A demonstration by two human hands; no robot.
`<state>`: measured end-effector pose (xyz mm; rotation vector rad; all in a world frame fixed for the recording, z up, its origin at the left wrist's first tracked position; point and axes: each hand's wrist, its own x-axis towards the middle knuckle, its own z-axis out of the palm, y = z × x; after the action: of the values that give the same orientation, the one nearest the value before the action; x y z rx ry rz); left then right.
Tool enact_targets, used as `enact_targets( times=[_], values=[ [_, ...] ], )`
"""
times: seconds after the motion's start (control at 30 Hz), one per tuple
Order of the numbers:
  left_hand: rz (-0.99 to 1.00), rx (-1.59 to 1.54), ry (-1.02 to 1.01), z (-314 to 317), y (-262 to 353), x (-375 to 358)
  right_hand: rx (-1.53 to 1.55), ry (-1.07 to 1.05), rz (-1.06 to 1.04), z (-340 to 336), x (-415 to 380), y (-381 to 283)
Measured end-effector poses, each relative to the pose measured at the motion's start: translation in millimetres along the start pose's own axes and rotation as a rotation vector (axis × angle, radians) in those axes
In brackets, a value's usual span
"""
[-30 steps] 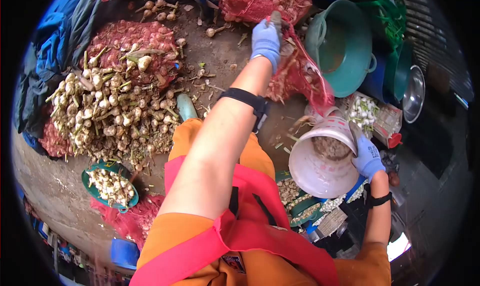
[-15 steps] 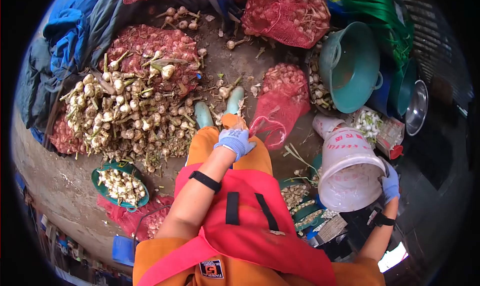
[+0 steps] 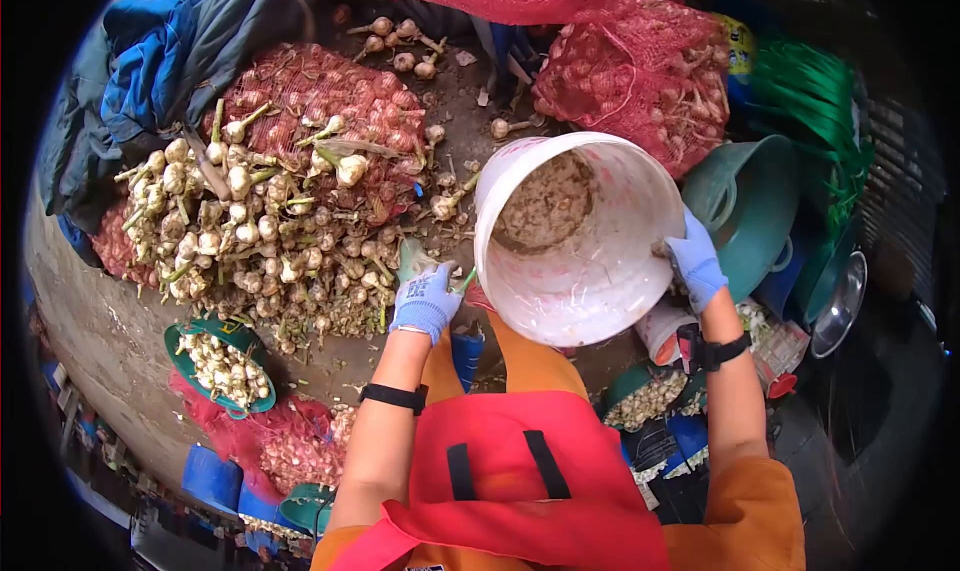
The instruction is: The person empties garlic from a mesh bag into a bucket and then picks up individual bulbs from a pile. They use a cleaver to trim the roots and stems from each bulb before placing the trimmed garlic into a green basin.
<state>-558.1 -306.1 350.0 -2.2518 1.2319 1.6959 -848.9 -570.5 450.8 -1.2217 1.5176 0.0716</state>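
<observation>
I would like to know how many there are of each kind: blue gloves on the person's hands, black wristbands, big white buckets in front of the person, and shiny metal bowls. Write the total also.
Blue gloves: 2 (left hand, right hand)
Black wristbands: 2
Big white bucket: 1
Shiny metal bowl: 1
Total: 6

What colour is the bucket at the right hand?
The bucket is whitish; the head view shows it best.

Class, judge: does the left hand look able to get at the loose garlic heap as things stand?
Probably yes: the left hand is close beside the garlic heap, and the white bucket is on the hand's other side, leaving the way free.
</observation>
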Motion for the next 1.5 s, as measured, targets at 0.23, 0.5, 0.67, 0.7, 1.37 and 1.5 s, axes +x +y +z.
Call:
enact_targets(
  times=[0.23,0.5,0.67,0.7,1.37,1.5],
  values=[
    [0.011,0.127,0.281,37.3,-45.9,144.7,-0.510,0.250,-0.055,59.6,96.7,100.9],
    [0.583,0.321,0.643,70.5,47.1,380.3,-0.371,0.233,-0.175,48.3,107.0,168.7],
    [0.378,0.582,0.317,108.6,10.3,369.9,-0.236,0.417,-0.115,37.9,92.5,196.8],
    [0.377,0.570,0.215,115.6,-15.2,352.9,-0.195,0.418,-0.117,45.4,90.8,184.3],
    [-0.527,-1.542,0.410,55.9,-256.4,-5.2,-0.261,0.120,-0.344,185.6,79.0,61.2],
    [-0.167,-1.910,0.381,24.8,-229.9,-54.9,-0.470,-0.093,-0.453,262.8,10.8,28.2]
  ],
)
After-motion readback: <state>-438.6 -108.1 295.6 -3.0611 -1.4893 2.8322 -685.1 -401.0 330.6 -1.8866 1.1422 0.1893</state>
